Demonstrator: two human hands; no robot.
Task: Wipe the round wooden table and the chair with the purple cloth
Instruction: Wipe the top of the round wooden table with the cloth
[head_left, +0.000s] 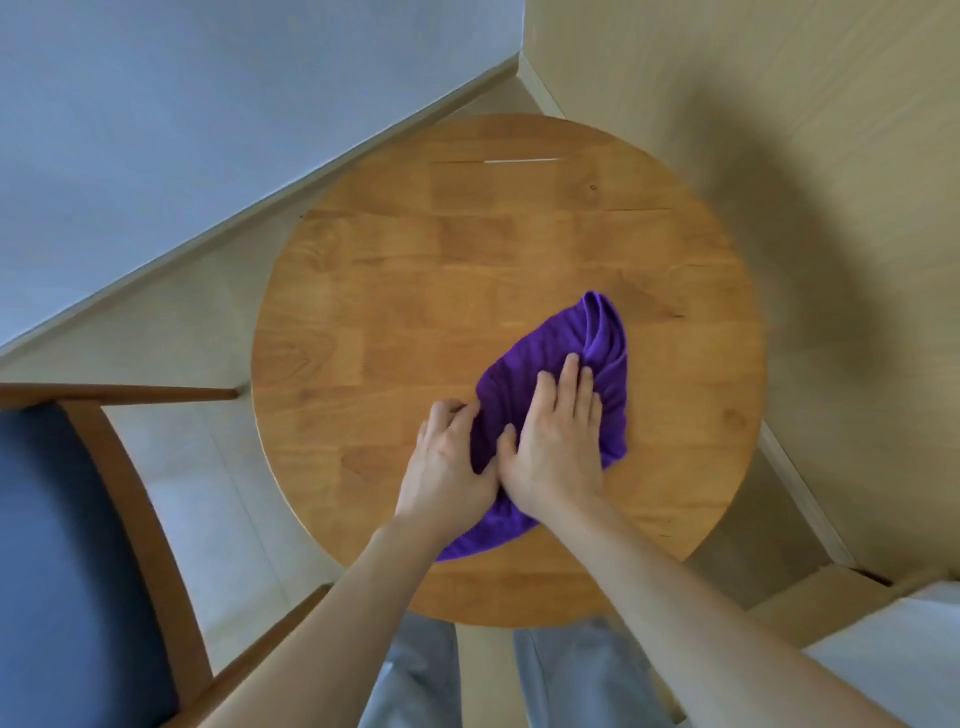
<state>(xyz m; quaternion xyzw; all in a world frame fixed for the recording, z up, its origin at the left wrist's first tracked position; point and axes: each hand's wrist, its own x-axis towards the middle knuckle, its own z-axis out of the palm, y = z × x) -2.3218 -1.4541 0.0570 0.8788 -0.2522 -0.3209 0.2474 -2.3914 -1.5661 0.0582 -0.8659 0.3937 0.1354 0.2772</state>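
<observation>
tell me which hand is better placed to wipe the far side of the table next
Right. The right hand lies flat on the cloth, fingers pointing toward the table's far side. The left hand only pinches the cloth's near edge.

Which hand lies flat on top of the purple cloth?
The right hand lies flat, fingers straight, on the purple cloth. The left hand instead has curled fingers at the cloth's left edge on the round wooden table.
</observation>
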